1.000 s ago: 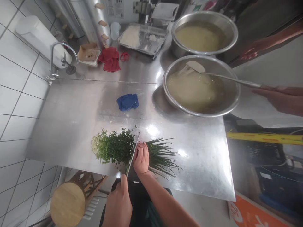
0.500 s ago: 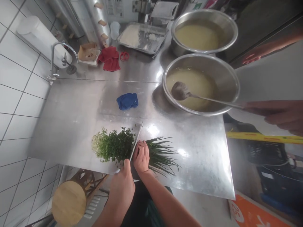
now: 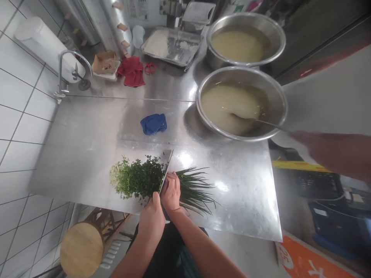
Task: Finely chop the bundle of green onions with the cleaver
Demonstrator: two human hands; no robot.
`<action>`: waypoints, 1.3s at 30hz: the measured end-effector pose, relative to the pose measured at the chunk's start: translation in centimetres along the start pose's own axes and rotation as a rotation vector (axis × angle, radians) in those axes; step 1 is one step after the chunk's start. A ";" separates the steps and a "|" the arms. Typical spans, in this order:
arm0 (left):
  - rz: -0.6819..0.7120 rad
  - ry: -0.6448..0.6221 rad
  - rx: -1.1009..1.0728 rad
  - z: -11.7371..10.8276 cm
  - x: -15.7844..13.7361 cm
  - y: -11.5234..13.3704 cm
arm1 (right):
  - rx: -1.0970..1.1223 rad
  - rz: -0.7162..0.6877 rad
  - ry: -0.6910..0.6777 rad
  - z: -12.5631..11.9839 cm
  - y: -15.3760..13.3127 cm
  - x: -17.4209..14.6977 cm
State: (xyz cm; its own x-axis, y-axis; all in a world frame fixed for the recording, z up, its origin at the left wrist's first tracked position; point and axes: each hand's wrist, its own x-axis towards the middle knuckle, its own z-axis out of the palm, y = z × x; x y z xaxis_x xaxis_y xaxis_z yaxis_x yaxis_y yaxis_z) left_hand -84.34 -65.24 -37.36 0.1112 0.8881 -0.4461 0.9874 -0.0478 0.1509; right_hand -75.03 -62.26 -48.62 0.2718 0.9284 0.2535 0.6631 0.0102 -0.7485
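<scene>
My left hand (image 3: 152, 214) is closed around the handle of a kitchen knife (image 3: 166, 170), its blade standing upright and pointing away from me. Against the blade's right side, my right hand (image 3: 171, 192) has its fingers curled on a bunch of scallions (image 3: 197, 190), pressing it to the steel table. Long green scallion tops fan out to the right of that hand. To the left of the blade lies a heap of chopped scallions (image 3: 139, 175), pale at its far left end and dark green near the knife. The cut ends under my fingers are hidden.
A folded blue cloth (image 3: 154, 124) lies beyond the knife on the steel table (image 3: 78, 146). Two big metal bowls (image 3: 199, 101) of cloudy liquid stand at the right; another person's hand (image 3: 327, 150) holds a ladle in the nearer one. A wooden stool (image 3: 81, 249) stands below left.
The other person's ladle has dipped into the liquid. My knife and both hands stay at nearly the same spot on the scallions; the whole view has shifted slightly.
</scene>
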 end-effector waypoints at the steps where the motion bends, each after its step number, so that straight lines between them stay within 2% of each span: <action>1: 0.005 -0.019 -0.016 -0.5 0.5 -0.2 | 0.006 0.005 -0.013 -0.4 -0.3 0.2; 4: 0.004 -0.070 -0.077 -2.3 0.7 -1.2 | 0.021 -0.017 -0.059 -2.4 -1.5 1.0; 6: 0.009 -0.079 -0.116 -3.4 0.2 -1.8 | 0.026 -0.044 -0.045 -4.1 -2.0 1.8; 8: 0.020 -0.072 -0.130 -4.4 -0.7 -2.0 | 0.005 -0.079 -0.016 -5.4 -2.1 2.5; 10: 0.012 -0.057 -0.112 -5.1 -1.5 -1.8 | -0.087 -0.114 -0.046 -6.0 -1.5 2.9; 14: -0.015 -0.029 -0.040 -5.5 -2.6 -0.9 | -0.285 -0.163 -0.228 -5.2 0.1 2.3; 16: -0.008 -0.023 -0.028 -5.3 -2.7 -0.5 | -0.315 -0.159 -0.256 -4.7 0.3 1.3; 20: -0.012 -0.001 -0.032 -4.6 -2.8 -0.2 | -0.335 -0.090 -0.210 -3.9 0.1 -0.9; 24: -0.049 -0.045 -0.017 -4.3 -3.0 -0.4 | -0.334 -0.079 -0.134 -2.9 0.5 -1.9; 32: -0.038 -0.008 -0.017 -4.6 -3.0 -0.1 | -0.293 -0.088 -0.029 -2.2 0.5 -0.5; 39: -0.028 -0.103 -0.038 -3.8 -2.0 0.6 | -0.263 -0.078 -0.020 -2.3 0.4 -0.2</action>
State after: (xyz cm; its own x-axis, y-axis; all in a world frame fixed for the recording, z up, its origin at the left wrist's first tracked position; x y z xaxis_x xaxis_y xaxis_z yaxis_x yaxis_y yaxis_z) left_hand -84.41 -65.29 -33.04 0.0962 0.8368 -0.5391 0.9856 -0.0043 0.1692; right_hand -73.23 -63.31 -47.61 0.2003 0.9358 0.2901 0.8408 -0.0121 -0.5413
